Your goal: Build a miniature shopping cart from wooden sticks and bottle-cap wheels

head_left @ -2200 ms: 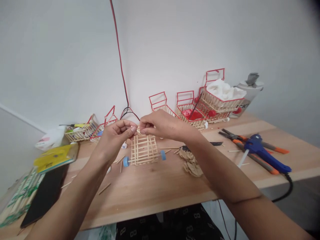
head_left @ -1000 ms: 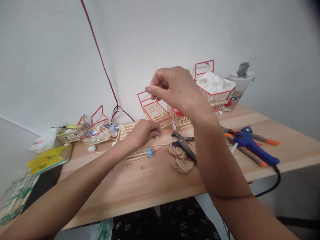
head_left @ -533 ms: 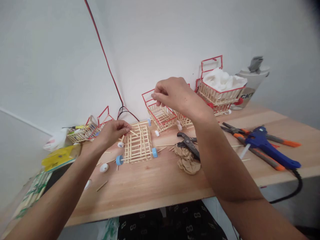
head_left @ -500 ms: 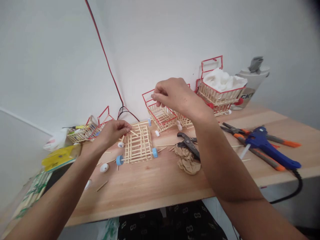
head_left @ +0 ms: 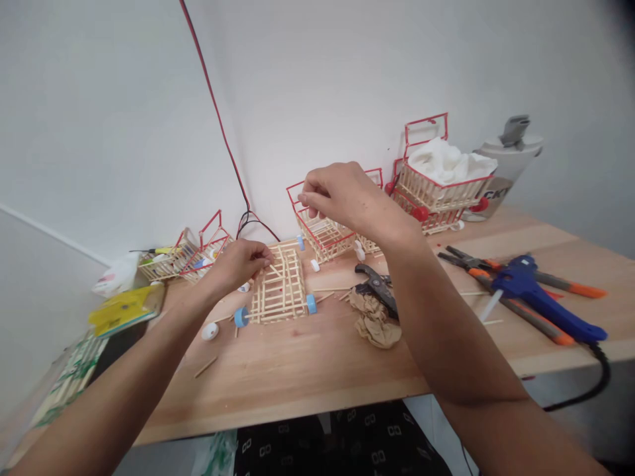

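Note:
My left hand (head_left: 241, 266) is at the far left corner of a lattice frame of thin wooden sticks (head_left: 262, 305), its thumb and forefinger closed on a short wooden stick (head_left: 277, 271) that slants over the lattice. The frame lies flat, with blue bottle-cap wheels (head_left: 241, 317) at its near corners. My right hand (head_left: 342, 197) is raised in front of a red-rimmed stick basket (head_left: 325, 246), fingers curled and pinched. Whatever those fingers hold, if anything, is too small to make out.
A blue glue gun (head_left: 533, 291) lies across orange-handled pliers (head_left: 585, 290) at right. Black cutters (head_left: 377, 285) rest on crumpled brown paper (head_left: 378, 327). Stacked carts holding white cloth (head_left: 446, 162) stand behind. A yellow packet (head_left: 122, 309), a white cap (head_left: 210, 331) and loose sticks are left.
The whole view has shifted slightly, moving the scene a little to the right. My left hand stays at the frame with the stick; my right hand stays raised with fingers curled.

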Motion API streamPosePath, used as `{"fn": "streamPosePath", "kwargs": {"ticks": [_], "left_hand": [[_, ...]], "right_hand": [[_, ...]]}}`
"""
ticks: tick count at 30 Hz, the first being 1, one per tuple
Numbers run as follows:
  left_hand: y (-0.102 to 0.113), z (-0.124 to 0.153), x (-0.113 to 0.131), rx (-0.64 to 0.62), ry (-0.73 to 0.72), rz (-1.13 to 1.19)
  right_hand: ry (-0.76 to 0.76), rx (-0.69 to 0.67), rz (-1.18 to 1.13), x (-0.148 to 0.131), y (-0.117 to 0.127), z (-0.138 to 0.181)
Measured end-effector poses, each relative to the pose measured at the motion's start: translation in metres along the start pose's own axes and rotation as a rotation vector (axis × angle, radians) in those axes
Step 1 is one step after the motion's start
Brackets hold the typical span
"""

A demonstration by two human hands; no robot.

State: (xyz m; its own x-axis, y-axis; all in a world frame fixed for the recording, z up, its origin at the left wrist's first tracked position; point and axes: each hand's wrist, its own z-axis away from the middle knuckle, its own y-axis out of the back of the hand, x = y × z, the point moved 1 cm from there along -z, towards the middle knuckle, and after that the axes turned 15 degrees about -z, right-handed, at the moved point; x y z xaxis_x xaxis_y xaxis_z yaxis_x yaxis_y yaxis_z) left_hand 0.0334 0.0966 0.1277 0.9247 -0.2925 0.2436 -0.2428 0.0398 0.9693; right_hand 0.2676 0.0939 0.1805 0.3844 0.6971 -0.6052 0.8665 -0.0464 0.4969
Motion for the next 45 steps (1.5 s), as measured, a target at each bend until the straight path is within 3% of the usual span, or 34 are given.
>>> {"fn": "streamPosePath", "kwargs": {"ticks": [24,33,45], "left_hand": [[0.005,0.002,0.010,-0.075,0.071,-0.085],[0.000,0.006,0.013,0.019,0.010,-0.333],[-0.013,0.016,0.011,0.164,-0.166,-0.632]], "right_hand": [[-0.071,-0.073,0.136,-0.001,-0.005,-0.003],[-0.097,-0.135,0.185,0.004,-0.011,-0.003],[-0.203,-0.356,0.235,0.008,-0.048,-0.001]]}}
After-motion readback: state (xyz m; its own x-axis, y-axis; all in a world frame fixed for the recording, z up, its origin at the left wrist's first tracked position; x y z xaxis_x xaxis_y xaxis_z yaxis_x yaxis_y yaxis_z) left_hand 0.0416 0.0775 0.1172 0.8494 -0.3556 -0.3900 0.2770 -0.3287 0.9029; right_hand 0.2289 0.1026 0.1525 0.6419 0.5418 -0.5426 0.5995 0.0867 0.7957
